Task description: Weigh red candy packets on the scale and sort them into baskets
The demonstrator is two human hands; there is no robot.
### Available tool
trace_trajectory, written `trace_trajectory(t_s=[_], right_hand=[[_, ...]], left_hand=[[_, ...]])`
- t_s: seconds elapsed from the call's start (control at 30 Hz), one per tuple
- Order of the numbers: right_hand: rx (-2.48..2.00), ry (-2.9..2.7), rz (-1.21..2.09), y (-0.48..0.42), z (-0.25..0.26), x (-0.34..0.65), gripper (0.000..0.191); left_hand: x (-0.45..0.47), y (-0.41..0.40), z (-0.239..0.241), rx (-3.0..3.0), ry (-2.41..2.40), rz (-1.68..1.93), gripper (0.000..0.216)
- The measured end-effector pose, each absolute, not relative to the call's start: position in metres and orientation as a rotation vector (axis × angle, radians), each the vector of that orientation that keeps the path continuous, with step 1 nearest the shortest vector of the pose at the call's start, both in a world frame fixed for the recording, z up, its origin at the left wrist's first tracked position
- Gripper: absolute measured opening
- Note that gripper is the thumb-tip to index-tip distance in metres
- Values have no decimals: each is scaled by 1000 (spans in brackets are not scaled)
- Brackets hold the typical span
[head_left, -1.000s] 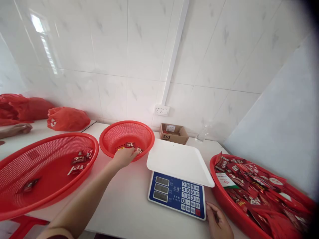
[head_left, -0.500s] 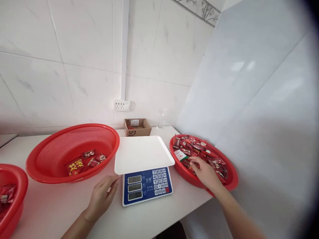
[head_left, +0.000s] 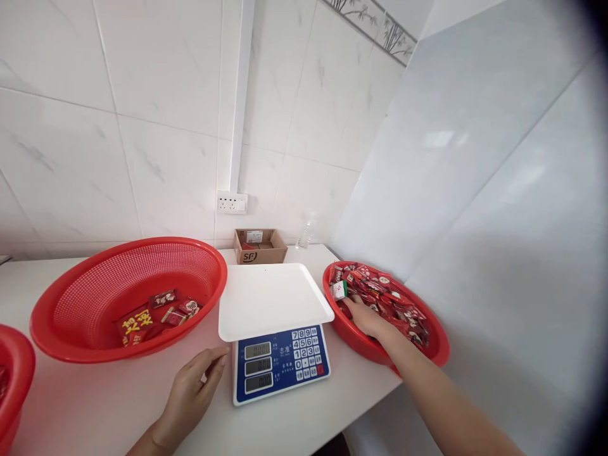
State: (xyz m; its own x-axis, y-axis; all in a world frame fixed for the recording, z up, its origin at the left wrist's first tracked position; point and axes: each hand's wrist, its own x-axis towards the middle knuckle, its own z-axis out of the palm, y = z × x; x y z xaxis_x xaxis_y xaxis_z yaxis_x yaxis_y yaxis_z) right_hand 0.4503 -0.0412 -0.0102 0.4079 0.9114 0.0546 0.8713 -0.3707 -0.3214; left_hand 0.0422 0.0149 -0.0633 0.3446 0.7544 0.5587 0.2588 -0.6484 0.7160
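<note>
Head view, the only one. I take the scale [head_left: 280, 364] on the desk [head_left: 118, 392] as landmark. To its right stands a red basin [head_left: 354, 335] heaped with small red packets [head_left: 380, 285]. My right hand [head_left: 361, 315] is inside that basin, at the side nearest the scale, fingers down among the packets. A white-and-green packet [head_left: 339, 290] lies at the fingertips. The finger ends are hidden, so I cannot tell whether anything is gripped.

My left hand [head_left: 192, 383] is just left of the scale, loosely curled, thumb near forefinger. I see nothing in it; whether the tips meet or touch the scale's edge I cannot tell. Further left, a red mesh basin [head_left: 92, 307] holds a few more packets, one with yellow lettering [head_left: 135, 322]. Behind the scale is a cardboard box [head_left: 266, 255].

Handling, in my judgement: the packets should be light, with thin, slick wrappers that may slide over one another. I cannot assess the contents; I would treat them as crushable. I recommend a soft pinch at a sealed end or edge, not a squeeze across the middle, checking that no neighbour comes along.
</note>
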Motion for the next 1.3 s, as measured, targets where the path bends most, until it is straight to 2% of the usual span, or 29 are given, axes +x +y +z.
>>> trace_trajectory(t_s=[0.3,0.53,0.63,0.73,0.97,1.3], right_hand=[[-2253,-1525,105,-46,10,463,20],[-2252,-1268,-141,-39,56,487,26],[-2177,-1193,-191,-32,71,476,22],[-2030,-1190,-27,-19,74,446,21],[-1679,-1202,674,22,40,349,28],[-1766,-1419,670,35,28,325,25]], left_hand=[[41,18,-62,2090,919,1268,23],[40,20,-66,2077,928,1267,21],[40,21,-66,2054,930,1263,21],[40,22,-65,2043,919,1265,20],[39,22,-67,2052,947,1223,20],[38,22,-69,2053,973,1211,19]])
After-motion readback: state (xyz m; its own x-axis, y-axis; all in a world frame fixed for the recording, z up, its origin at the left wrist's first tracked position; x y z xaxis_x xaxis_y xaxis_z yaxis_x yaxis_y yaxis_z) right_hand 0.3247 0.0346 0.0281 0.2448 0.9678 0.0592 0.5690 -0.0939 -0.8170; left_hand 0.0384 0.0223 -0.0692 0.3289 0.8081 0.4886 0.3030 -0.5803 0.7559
